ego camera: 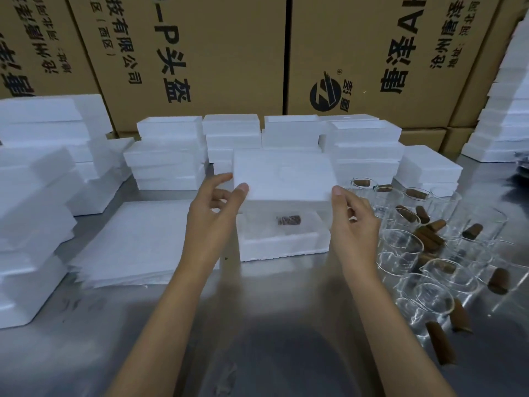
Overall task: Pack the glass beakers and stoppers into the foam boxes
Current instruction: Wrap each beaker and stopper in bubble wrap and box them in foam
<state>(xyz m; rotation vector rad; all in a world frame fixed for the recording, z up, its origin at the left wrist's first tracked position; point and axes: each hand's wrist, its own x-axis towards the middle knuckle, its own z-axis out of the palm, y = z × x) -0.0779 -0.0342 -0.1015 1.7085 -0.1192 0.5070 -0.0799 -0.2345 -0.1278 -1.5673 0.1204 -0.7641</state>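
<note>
Above the open foam box [282,239] I see both hands raised, forearms reaching in from the bottom edge and angled toward each other. The left hand [213,209] pinches the left edge of a white foam lid [283,176], thumb tip on its top face and fingers curled beneath. The right hand [355,222] takes the lid's right corner the same way, thumb on top and fingers tucked under. I read the lid as held tilted over the box, its near edge hanging above the box's back half and clear of its rim.

Inside the box, a brown stopper [289,219] lies on its side under what looks like a clear, filmy wrap; I cannot tell whether a beaker sits in there with it. The box is blocky white foam with a rough, crumbly front lip.

Right of the box, a cluster of glass beakers [415,253] stands on the steel table [257,310], thin-walled and transparent, with tapered brown stoppers scattered among and inside them. One long stopper [440,342] lies on the table at the near end of the cluster.

Left of the box lies a flat stack of white sheets [143,242]. Behind the box, closed foam boxes [169,156] are stacked in rows, and behind those stand cardboard cartons [200,53] with black print.
</note>
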